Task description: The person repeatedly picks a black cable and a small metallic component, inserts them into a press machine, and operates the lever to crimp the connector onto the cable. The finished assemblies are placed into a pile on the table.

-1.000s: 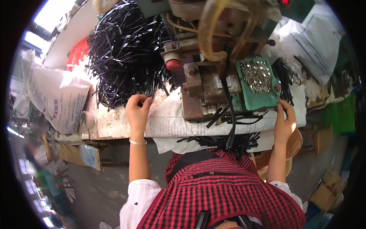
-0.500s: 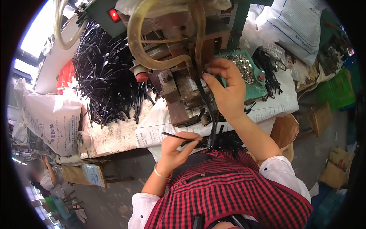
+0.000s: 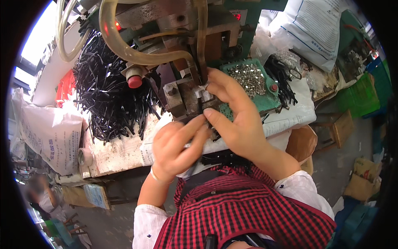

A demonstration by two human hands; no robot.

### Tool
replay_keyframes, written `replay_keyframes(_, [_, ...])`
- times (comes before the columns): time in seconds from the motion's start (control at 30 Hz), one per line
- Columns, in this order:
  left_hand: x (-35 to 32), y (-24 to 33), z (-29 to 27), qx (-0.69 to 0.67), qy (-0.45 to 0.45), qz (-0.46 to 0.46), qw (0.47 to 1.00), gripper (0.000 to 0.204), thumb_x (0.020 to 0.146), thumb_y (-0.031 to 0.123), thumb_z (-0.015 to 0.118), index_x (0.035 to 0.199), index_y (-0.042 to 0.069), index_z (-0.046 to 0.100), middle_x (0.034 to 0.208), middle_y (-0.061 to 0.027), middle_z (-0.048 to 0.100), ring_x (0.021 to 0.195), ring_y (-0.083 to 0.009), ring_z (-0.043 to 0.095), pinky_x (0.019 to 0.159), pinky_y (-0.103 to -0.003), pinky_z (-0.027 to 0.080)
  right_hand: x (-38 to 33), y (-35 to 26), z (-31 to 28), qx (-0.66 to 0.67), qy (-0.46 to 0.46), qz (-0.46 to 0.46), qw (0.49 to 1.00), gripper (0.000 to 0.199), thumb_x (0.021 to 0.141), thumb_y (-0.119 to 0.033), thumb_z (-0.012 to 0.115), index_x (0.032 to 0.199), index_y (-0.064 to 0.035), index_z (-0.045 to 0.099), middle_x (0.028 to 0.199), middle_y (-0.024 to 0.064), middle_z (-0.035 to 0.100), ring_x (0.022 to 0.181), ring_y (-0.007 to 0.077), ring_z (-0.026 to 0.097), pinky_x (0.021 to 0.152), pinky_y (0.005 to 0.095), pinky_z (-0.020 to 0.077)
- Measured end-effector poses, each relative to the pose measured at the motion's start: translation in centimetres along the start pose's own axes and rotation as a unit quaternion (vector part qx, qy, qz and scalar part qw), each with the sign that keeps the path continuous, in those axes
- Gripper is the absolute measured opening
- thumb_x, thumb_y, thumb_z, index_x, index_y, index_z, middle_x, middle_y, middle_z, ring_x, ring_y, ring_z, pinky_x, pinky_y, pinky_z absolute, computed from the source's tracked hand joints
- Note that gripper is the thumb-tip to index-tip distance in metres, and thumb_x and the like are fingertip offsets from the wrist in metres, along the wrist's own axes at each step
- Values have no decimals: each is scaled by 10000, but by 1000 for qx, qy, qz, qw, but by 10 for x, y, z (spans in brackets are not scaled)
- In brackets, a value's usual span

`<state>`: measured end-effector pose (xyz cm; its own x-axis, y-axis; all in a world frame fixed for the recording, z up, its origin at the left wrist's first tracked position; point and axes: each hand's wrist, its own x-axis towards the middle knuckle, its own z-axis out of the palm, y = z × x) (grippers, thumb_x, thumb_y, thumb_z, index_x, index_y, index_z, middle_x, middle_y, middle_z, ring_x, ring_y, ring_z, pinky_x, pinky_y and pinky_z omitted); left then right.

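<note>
A bench press with a steel die block stands in front of me, and a thin black strip lies over the die. My left hand, partly blurred, is closed in a pinch at the strip's near end. My right hand reaches in from the right, thumb and fingers apart. Its thumb tip is beside the strip and the left fingertips, while its forefinger rests by the press head, where the tip is partly hidden. A small shiny metal piece shows on the die.
A big heap of black strips lies left of the press, near a red push button. Right of it sits a green tray of small metal pieces. Clear hoses loop in front. White sacks stand at the left.
My left hand has moved up and right to the die. My right hand has shifted slightly left and down. The long strip that hung from the press no longer shows there.
</note>
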<state>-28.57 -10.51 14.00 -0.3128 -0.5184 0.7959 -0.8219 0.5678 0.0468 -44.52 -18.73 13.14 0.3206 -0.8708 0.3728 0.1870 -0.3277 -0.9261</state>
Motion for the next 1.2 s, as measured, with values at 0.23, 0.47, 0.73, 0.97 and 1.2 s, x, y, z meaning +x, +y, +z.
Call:
replay_keyframes(0.23, [5,-16,40,22,24,72,997,241,738,52,861,934,85,723,972,-67,743,593,-138,620,497,-266,466,36,75,-104,-221,192,-55,955,368,915,-28,687,1283,-32,681,1187,80,732,1106,158,664,986,306,499])
replay_keyframes(0.47, [-1,-18,46,18,42,70,997,254,740,41,877,948,82,738,946,-66,753,579,-143,624,475,-267,458,-16,97,-127,-450,71,-1,890,121,808,-149,778,884,-61,747,928,97,717,932,342,647,855,444,505])
replay_keyframes(0.73, [-39,7,47,-50,108,-71,990,298,731,6,843,1014,51,760,1147,-131,767,657,-186,649,569,-291,509,-14,104,-105,-590,87,-28,803,107,824,-174,771,829,-84,713,898,81,669,955,332,627,817,460,502])
replay_keyframes(0.97, [-109,-61,48,-6,112,-470,875,343,866,6,782,1186,10,657,1112,-69,643,900,-171,658,727,-270,535,-17,99,-100,-417,154,52,894,108,883,-118,731,936,-25,720,908,108,737,839,291,707,796,385,540])
replay_keyframes(1.2, [-138,-133,67,-273,-35,-532,801,217,906,30,745,1117,19,696,876,20,675,770,-68,608,689,-237,497,0,99,-81,-305,131,26,943,188,940,-80,709,1112,-19,754,957,115,759,831,192,700,810,311,534])
